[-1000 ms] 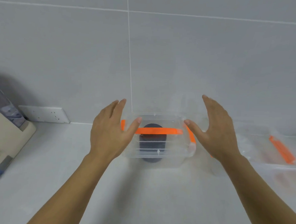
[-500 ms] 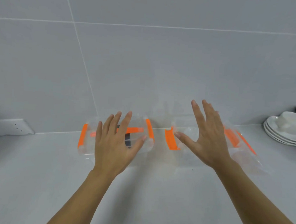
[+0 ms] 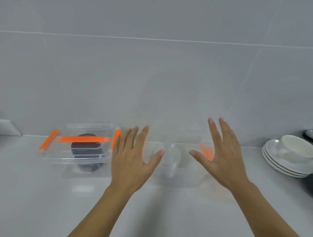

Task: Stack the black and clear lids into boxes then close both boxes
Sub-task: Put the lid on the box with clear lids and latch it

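Lettering cannot be read anywhere; the second box especially is smeared by blur.

The left box [image 3: 66,150], clear plastic, stands on the worktop [image 3: 42,203] near the back wall [image 3: 153,74]. Its lid lies on top, with an orange handle [image 3: 84,139] along the middle and an orange latch [image 3: 48,142] at each end. The black lids [image 3: 87,151] show through its walls as a dark round stack inside.

Just to its right stands the second box [image 3: 176,174], also clear and hard to make out. A rounded, glassy shape at its middle looks like the clear lids [image 3: 170,157]. One orange latch [image 3: 207,153] of this box shows between the right thumb and forefinger.

Both grips are bare hands, raised in front of the second box and hiding its two ends. The left grip [image 3: 133,162] is spread wide, fingers straight, thumb out, with nothing in it. The right grip [image 3: 223,156] is spread the same way and is likewise empty. Whether either palm touches the box cannot be told.

At the far right a stack of white plates [image 3: 289,167] carries a white bowl [image 3: 296,149], with a dark round thing [image 3: 312,135] behind it. A white wall socket [image 3: 4,128] sits low at the left edge.

The worktop is smooth and pale grey-white; the wall is large light-grey tiles with thin joints.
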### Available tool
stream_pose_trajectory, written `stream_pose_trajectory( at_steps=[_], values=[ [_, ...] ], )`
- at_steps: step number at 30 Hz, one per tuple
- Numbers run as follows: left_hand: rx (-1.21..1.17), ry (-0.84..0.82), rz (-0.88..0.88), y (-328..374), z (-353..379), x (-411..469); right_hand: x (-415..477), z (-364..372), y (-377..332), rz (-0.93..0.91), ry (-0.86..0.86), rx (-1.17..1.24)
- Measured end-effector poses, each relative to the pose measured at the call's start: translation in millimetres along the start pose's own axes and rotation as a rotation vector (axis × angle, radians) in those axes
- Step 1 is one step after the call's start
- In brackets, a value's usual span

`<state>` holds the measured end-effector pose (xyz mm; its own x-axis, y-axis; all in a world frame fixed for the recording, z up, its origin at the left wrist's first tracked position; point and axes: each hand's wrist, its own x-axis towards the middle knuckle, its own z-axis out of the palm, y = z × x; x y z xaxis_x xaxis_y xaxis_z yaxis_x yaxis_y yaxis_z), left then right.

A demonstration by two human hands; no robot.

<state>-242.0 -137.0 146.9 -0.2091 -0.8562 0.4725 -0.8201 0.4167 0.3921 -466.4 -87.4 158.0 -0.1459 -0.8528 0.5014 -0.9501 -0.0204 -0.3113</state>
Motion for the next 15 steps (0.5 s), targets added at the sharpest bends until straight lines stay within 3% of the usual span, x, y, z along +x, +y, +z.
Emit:
stream_pose_trajectory(
  at_steps=[9,15],
  values=[
    [-0.028,-0.034,0.058,51,25,5,-22,-16,55,0.102,0.029,0.025],
    [-0.077,-0.086,0.073,62,43,8,-38,-7,76,0.155,-0.041,-0.023]
  ],
)
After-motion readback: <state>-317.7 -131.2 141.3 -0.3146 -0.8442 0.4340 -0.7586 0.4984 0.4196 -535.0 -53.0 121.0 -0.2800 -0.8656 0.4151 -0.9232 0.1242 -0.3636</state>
